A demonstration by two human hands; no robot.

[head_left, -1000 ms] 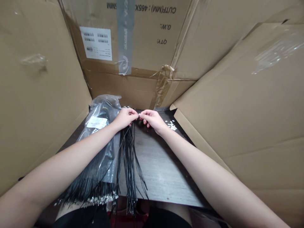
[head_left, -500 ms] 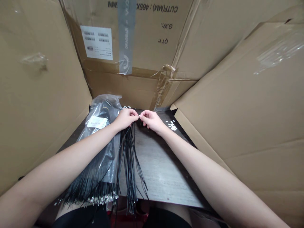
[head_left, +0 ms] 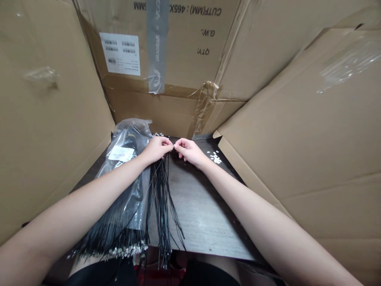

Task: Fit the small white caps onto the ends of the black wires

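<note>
My left hand (head_left: pixel 158 148) is closed in a pinch over the top of a loose bundle of black wires (head_left: pixel 160 190), holding the end of a black wire. Fingertip to fingertip with it, my right hand (head_left: pixel 189 151) pinches a small white connector housing (head_left: pixel 174 146). The join between wire and housing is too small and covered to make out. More white ends (head_left: pixel 157 134) show just behind my left hand. To the right of my right hand lies a scatter of small white housings (head_left: pixel 216 158).
A clear plastic bag (head_left: pixel 135 127) of black wires with a white label (head_left: pixel 121 153) lies left; its wires' metal-tipped ends (head_left: pixel 127 250) overhang the table's front edge. Cardboard walls enclose the dark table (head_left: pixel 208 214) at the left, back (head_left: pixel 178 111) and right (head_left: pixel 321 151).
Both hands keep the same pinch at the same spot. The view has shifted very slightly; nothing else visibly differs.
</note>
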